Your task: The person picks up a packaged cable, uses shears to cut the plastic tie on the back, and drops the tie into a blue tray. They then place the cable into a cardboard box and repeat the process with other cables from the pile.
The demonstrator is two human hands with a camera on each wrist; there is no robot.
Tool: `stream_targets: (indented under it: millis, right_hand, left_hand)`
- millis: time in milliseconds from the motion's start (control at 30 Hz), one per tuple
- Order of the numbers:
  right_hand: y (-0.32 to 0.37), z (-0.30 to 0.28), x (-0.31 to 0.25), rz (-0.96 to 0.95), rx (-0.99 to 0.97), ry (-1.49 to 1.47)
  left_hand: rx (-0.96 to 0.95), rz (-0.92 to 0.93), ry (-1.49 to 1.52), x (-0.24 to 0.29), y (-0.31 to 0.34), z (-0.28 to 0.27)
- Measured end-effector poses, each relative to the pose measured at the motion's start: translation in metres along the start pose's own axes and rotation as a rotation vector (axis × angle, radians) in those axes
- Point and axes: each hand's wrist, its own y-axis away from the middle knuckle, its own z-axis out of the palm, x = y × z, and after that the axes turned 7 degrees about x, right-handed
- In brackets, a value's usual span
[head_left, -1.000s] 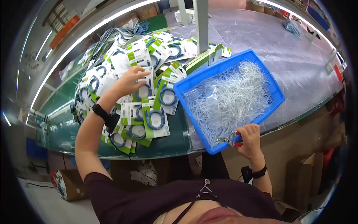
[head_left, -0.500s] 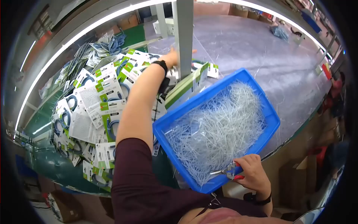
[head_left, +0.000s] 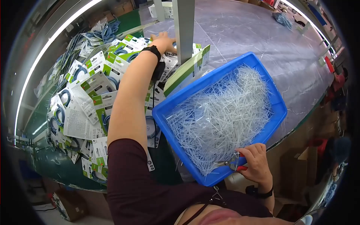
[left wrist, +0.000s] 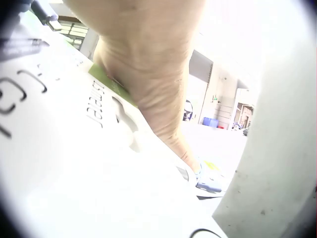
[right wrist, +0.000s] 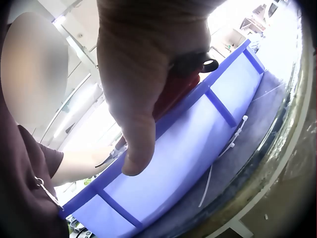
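Observation:
My left hand [head_left: 163, 43] reaches over the far side of a heap of carded cables [head_left: 107, 67], close beside a metal post [head_left: 183, 33]. Its fingers look spread over the cards. In the left wrist view the thumb [left wrist: 166, 111] points down past a white printed card [left wrist: 94, 148], its tip near a bluish piece. My right hand [head_left: 257, 163] grips red-handled snips [head_left: 233, 162] at the near edge of a blue tray [head_left: 279, 101]. Their blades point left over clear plastic strips [head_left: 228, 108] in the tray. In the right wrist view the hand partly hides the red handle [right wrist: 176, 94].
A stack of green-edged cards [head_left: 187, 73] leans between the post and the tray. More blue cables [head_left: 108, 30] lie at the back left. A bluish bundle [head_left: 282, 19] lies far right on the table. Cardboard boxes [head_left: 298, 174] stand below the right edge.
My left hand has moved from the middle of the heap to its far side by the post, then slightly left and nearer. My right hand keeps the snips at the tray's edge. The head view has shifted.

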Motion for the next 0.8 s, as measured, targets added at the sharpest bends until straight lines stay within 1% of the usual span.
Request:
stream_targets:
  millis: [67,100,167,200,233,333,367,467,500,600,633,733,767,800]
  right_hand:
    - [0.001,0.002,0.001,-0.017,0.01,-0.019]
    - [0.002,0.003,0.001,-0.031,0.031,-0.016]
    - [0.004,0.004,0.002,-0.064,0.074,-0.006]
    - [0.006,0.005,0.002,-0.077,0.061,-0.019]
    - [0.009,0.006,0.002,-0.076,0.081,-0.017]
    - [0.016,0.009,0.004,-0.083,0.124,-0.015]
    - [0.017,0.01,0.004,-0.083,0.136,-0.02]
    - [0.022,0.012,0.004,-0.094,0.163,-0.021]
    - [0.023,0.012,0.004,-0.089,0.164,-0.014]
    - [0.021,0.014,0.003,-0.094,0.154,0.006]
    - [0.022,0.014,0.003,-0.095,0.147,0.01]
    - [0.021,0.015,0.002,-0.082,0.15,0.028]
    - [0.021,0.014,0.0,-0.079,0.152,0.029]
    - [0.021,0.014,-0.002,-0.075,0.156,0.031]
  left_hand:
    - [0.007,-0.019,-0.182,-0.008,0.042,-0.029]
    - [-0.008,-0.034,-0.188,-0.011,0.055,-0.034]
    - [0.078,-0.058,-0.239,-0.012,0.075,-0.045]
    - [0.121,-0.07,-0.263,-0.013,0.085,-0.048]
    - [0.111,-0.084,-0.265,-0.014,0.093,-0.051]
    - [0.249,-0.122,-0.242,-0.017,0.109,-0.063]
    - [0.248,-0.133,-0.248,-0.024,0.118,-0.066]
    - [0.501,-0.365,0.041,-0.05,0.141,-0.067]
    - [0.505,-0.376,0.042,-0.057,0.144,-0.067]
    - [0.827,-0.44,0.387,-0.083,0.15,-0.067]
    - [0.831,-0.452,0.389,-0.091,0.15,-0.068]
    - [1.127,-0.374,0.682,-0.101,0.136,-0.077]
    - [1.13,-0.364,0.691,-0.102,0.13,-0.079]
    - [1.179,-0.358,0.707,-0.103,0.123,-0.081]
